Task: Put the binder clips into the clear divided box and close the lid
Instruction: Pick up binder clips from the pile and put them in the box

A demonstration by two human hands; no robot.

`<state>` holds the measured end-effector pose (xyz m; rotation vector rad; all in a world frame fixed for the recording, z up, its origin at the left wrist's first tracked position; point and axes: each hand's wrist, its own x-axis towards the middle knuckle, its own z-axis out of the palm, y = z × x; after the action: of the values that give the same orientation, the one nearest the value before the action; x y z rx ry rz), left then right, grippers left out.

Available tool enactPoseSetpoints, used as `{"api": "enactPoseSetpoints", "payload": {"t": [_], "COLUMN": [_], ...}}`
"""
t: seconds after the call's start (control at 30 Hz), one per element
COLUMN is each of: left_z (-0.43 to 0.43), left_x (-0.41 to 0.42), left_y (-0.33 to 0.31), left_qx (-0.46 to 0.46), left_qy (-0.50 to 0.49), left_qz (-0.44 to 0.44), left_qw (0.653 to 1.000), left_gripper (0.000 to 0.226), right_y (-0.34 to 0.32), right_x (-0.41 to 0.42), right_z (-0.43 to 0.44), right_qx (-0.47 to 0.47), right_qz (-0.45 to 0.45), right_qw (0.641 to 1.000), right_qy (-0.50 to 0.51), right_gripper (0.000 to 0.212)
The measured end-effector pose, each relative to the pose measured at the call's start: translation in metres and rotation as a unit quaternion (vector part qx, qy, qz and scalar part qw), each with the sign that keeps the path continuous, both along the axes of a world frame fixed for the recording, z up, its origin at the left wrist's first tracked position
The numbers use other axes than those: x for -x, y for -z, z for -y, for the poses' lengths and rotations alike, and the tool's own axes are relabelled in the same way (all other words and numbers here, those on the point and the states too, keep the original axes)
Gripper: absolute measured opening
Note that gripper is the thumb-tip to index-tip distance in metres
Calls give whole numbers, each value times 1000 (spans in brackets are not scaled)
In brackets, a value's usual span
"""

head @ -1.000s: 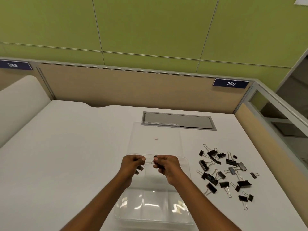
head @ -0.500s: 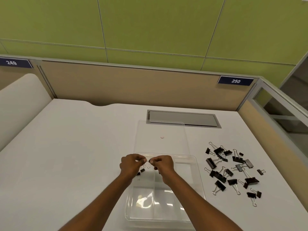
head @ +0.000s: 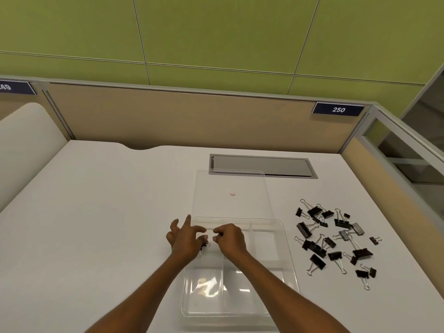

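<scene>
Clear plastic forms the divided box [head: 286, 265], which lies open on the white desk [head: 96, 224] in front of the person. Its lid [head: 230, 203] is folded back flat toward 12 o'clock, with a small pink spot on it. Both hands are over the far left compartment of the box. The left hand [head: 185, 239] has its fingers spread apart and grips nothing. Just under its thumb, a small black binder clip [head: 204, 246] lies in that compartment, partly hidden. The right hand [head: 230, 239] is curled, fingertips close together; I cannot tell if it pinches anything. At 3 o'clock from the box, well apart from it, a pile of black binder clips [head: 336, 239] lies scattered on the desk. At 12 o'clock, behind the lid, a grey cable hatch [head: 262, 165] is set in the desk.
</scene>
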<state>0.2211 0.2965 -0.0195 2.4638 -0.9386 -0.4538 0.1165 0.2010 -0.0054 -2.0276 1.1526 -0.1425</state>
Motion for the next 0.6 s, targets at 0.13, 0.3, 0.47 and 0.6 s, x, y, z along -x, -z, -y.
{"api": "enactPoseSetpoints", "payload": {"t": [0.13, 0.3, 0.47, 0.6], "left_z": [7, 30, 66, 100], "left_x": [8, 27, 57, 86], "left_y": [0, -6, -15, -21], "left_qx": [42, 80, 88, 86], "left_qy": [12, 58, 92, 123], "left_qz": [36, 62, 59, 55], "left_qw": [998, 993, 990, 987], "left_gripper": [15, 18, 20, 22], "right_y": [-1, -11, -21, -28], "right_x": [11, 36, 73, 110], "right_z": [8, 22, 49, 77], "right_qx": [-6, -4, -1, 5], "right_qz": [43, 89, 110, 121], "right_qw": [999, 992, 984, 978], "right_qy": [33, 89, 138, 170], "right_gripper": [23, 22, 20, 16]}}
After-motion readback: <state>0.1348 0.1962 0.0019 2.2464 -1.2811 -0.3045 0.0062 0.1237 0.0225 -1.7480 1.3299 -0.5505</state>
